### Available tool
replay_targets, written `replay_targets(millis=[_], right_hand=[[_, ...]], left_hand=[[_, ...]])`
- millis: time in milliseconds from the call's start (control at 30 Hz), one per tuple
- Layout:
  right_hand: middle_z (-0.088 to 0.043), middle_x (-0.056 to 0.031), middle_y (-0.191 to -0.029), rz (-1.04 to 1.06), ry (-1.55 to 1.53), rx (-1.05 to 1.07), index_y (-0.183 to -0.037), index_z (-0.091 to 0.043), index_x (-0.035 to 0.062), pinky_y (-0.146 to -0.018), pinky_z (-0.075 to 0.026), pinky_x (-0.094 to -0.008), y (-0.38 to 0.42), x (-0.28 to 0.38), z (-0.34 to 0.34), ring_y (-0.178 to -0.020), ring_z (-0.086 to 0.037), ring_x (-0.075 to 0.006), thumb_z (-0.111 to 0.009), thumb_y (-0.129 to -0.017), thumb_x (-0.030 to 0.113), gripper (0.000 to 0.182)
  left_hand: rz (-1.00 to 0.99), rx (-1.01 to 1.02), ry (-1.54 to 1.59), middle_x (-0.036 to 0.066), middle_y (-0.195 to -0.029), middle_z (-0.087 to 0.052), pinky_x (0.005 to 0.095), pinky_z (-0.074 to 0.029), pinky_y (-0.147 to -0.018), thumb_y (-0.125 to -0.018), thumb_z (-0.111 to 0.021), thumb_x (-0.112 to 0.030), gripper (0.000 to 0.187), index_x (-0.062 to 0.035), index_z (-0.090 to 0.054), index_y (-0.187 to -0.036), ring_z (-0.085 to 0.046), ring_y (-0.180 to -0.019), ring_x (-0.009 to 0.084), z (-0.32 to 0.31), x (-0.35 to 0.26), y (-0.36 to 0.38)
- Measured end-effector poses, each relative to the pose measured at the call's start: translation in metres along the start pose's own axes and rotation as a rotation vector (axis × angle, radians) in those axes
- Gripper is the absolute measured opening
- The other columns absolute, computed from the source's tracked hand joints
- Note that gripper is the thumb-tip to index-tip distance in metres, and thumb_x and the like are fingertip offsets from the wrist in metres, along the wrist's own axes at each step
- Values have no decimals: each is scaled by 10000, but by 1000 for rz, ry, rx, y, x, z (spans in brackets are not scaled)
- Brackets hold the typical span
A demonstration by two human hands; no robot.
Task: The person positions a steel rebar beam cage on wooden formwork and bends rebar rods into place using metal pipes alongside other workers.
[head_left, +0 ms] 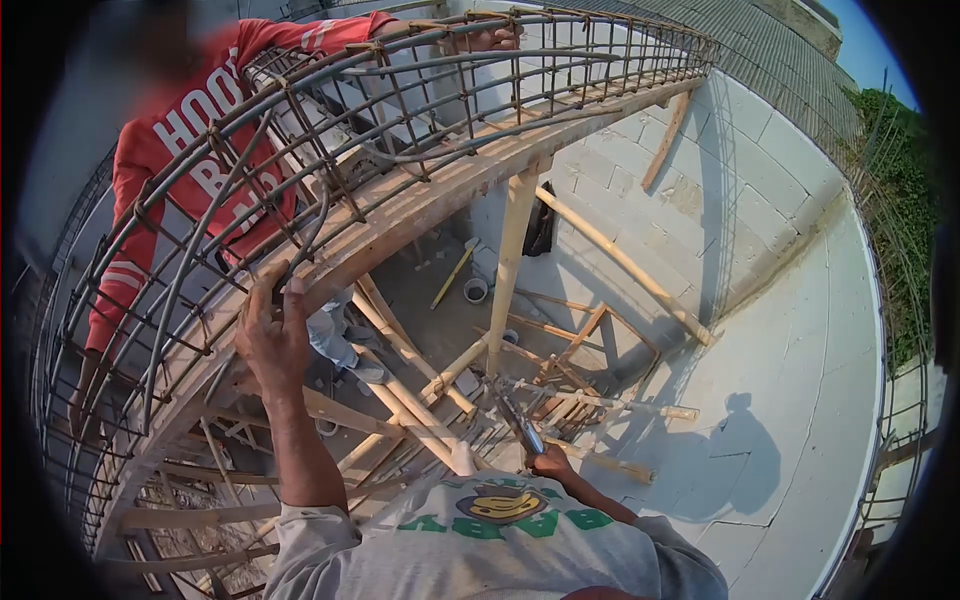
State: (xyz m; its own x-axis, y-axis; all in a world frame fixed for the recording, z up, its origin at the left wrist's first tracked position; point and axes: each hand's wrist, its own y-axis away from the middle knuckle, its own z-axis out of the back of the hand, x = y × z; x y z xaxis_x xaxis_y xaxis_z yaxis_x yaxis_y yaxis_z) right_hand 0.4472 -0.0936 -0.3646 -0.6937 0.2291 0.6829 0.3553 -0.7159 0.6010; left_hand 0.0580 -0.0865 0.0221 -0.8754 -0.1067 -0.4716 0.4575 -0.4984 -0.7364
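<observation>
A long cage of steel rebar (400,110) lies along a wooden formwork board (440,200). At the board's near edge my left hand (272,335) is raised, its fingers closed round the bent end of a bar at the bottom of the cage. Low in the view, in front of my shirt, my right hand (550,463) grips a long metal tool (518,418) that points up and to the left. Its exact kind is too small to make out.
Across the cage, a person in a red hoodie (200,150) reaches along it with both arms. Wooden poles (625,262) and scaffolding stand below. A block wall (770,150) rises at the right. Far down lie a bucket (476,291) and a yellow level-like bar (454,273).
</observation>
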Motion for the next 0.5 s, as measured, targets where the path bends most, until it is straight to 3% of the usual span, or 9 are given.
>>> replay_targets(millis=[33, 100, 167, 233, 333, 433, 500], right_hand=[[-684, -174, -795, 109, 106, 8, -942, -654, 43, -672, -511, -406, -2, -13, 1, -759, -680, -323, -699, -666, 320, 394], [-669, -149, -759, 114, 199, 24, -880, -648, 28, -642, -492, -392, 1, -20, 10, -727, -670, -289, -695, -701, 320, 346], [-665, -125, -725, 250, -52, 73, -827, -658, 6, -605, -470, -375, 13, -36, 13, -672, -649, -253, -696, -734, 303, 313], [-672, -101, -691, 501, -651, 175, -784, -683, -23, -561, -446, -353, 27, -43, 20, -594, -618, -212, -702, -766, 267, 291], [-651, -73, -683, 455, -643, 193, -743, -668, -11, -544, -428, -333, 36, -37, 33, -586, -599, -183, -695, -750, 218, 231], [-637, -82, -702, 74, -485, 64, -771, -644, -12, -535, -435, -328, 13, -37, 27, -567, -583, -182, -692, -719, 114, 145], [-644, -108, -717, -131, -444, 24, -828, -639, -26, -553, -461, -357, 16, -24, 27, -599, -610, -203, -694, -687, 36, 163]], left_hand=[[31, 23, -32, 139, -1007, -693, 349, -500, -790, -915, -642, -230, 271, -60, -676, -1123, -662, -922, 242, 4, -4, -1], [63, 45, -62, 149, -1011, -686, 337, -503, -786, -924, -633, -235, 279, -68, -670, -1144, -660, -931, 230, 6, -9, 0], [43, 38, -77, 151, -1024, -682, 349, -506, -793, -922, -631, -218, 274, -76, -666, -1153, -661, -944, 239, 7, -7, 4], [-6, 14, -85, 143, -1039, -679, 357, -507, -817, -920, -631, -197, 274, -71, -659, -1162, -658, -967, 235, 5, -5, 8], [83, 44, 72, 132, -1084, -670, 360, -492, -877, -924, -622, -153, 266, -57, -649, -1171, -642, -1016, 231, 7, -4, 13], [-19, -140, 213, 127, -1117, -663, 363, -474, -922, -929, -611, -120, 249, -40, -647, -1162, -618, -1072, 232, 14, 3, 24], [15, -164, 184, 131, -1143, -656, 359, -460, -942, -936, -602, -118, 231, -42, -651, -1149, -603, -1098, 230, 24, 5, 32]])
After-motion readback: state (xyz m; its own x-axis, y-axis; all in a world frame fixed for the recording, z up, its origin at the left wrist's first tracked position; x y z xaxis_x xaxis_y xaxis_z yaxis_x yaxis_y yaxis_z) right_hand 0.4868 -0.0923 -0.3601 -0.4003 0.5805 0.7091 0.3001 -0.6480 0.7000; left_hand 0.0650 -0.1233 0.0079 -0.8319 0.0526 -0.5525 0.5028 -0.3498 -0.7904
